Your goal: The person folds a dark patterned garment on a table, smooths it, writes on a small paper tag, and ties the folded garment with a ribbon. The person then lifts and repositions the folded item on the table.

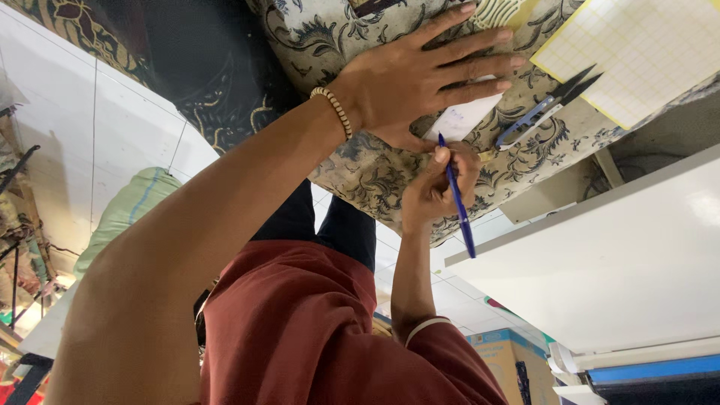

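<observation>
We saw a small white paper slip (463,118) lying on patterned batik cloth (352,34). The left hand (420,79) lay flat on it, fingers spread. The right hand (435,187) pinched a blue pen (456,196), its tip at the slip's edge. Blue-handled scissors (547,105) lay just beside the slip, near a yellow grid sheet (637,52).

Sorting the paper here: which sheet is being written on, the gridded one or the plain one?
The plain white slip, pinned under the left hand beside the blue pen; the yellow-edged grid sheet lies untouched.
</observation>
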